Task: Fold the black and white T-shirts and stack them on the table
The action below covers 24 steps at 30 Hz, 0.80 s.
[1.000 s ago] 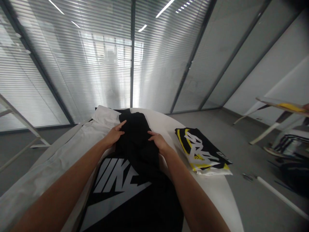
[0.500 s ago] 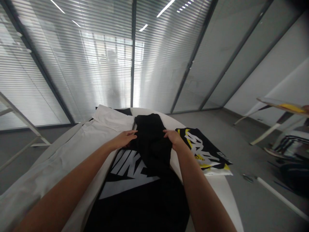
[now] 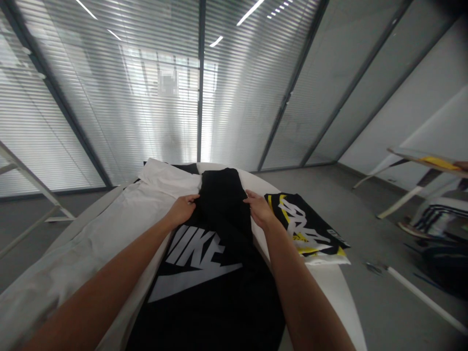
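Observation:
A black Nike shirt (image 3: 215, 312) with a large white print lies lengthwise in front of me, its sides turned in to a long strip. My left hand (image 3: 184, 209) is closed on its left edge, just above the lettering. On the opposite edge my right hand (image 3: 259, 208) pinches the cloth between thumb and fingers. The far part of the shirt lies fairly flat between my hands. To the left a white garment (image 3: 109, 234) is spread out, with its folds reaching the black cloth. A folded black, yellow and white garment (image 3: 310, 226) rests right of my right forearm.
Everything lies on a white table (image 3: 340, 297) with a rounded edge. A white metal frame (image 3: 36, 183) stands at left. On the floor at right lies a white pole (image 3: 424, 295); beyond it is another table (image 3: 420, 156) with a yellow item. Glass partitions with blinds (image 3: 153, 97) stand ahead.
The bunched black cloth between my hands now lies flatter, and more of the white lettering shows. My left hand has shifted slightly left, and my right hand slightly left and away.

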{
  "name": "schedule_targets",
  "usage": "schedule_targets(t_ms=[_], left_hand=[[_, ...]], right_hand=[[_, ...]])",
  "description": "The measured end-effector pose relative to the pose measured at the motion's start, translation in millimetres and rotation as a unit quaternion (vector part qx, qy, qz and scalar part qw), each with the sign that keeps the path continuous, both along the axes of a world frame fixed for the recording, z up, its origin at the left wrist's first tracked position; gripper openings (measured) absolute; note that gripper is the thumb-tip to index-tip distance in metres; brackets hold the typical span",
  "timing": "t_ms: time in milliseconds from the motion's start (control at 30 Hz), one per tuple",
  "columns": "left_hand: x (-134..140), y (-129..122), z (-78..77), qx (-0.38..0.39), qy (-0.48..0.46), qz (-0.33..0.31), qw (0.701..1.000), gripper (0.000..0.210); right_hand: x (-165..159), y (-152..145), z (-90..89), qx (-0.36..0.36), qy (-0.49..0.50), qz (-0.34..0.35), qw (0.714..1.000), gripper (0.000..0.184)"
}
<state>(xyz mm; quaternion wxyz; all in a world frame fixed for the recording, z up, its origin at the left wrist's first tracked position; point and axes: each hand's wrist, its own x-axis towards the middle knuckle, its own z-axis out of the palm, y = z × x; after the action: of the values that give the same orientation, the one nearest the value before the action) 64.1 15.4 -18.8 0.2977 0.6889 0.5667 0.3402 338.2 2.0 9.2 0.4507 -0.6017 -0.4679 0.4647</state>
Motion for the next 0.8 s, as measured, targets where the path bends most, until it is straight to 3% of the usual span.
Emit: schedule_targets(t_ms=[100, 233, 300, 367, 500, 633, 800], left_hand=[[-4, 2, -0.9, 0.022, -0.018, -0.004, 1.0, 0.054], [-4, -3, 4.3, 0.03, 0.007, -0.097, 0.995, 0.064], [-3, -5, 7.0, 0.033, 0.05, -0.136, 0.989, 0.06], [-3, -5, 7.9, 0.034, 0.088, -0.133, 0.987, 0.053], [-4, 1, 5.2, 0.015, 0.086, -0.084, 0.993, 0.046], [-5, 5, 3.2, -0.009, 0.067, -0.041, 0.997, 0.046], [0, -8, 8.3, 0.101, 0.146, -0.013, 0.984, 0.053]], right_hand=[[5, -10, 16.4, -0.083, -0.047, 0.025, 0.995, 0.055], [19, -23, 37.4, -0.172, -0.093, 0.104, 0.975, 0.044], [25, -26, 42.5, -0.204, -0.118, 0.161, 0.958, 0.045], [29, -27, 42.4, -0.219, -0.14, 0.199, 0.945, 0.047], [30, -22, 31.1, -0.186, -0.177, 0.238, 0.937, 0.039], [25, -14, 18.1, -0.103, -0.217, 0.224, 0.945, 0.044], [16, -9, 12.7, 0.014, -0.305, 0.149, 0.94, 0.048]])
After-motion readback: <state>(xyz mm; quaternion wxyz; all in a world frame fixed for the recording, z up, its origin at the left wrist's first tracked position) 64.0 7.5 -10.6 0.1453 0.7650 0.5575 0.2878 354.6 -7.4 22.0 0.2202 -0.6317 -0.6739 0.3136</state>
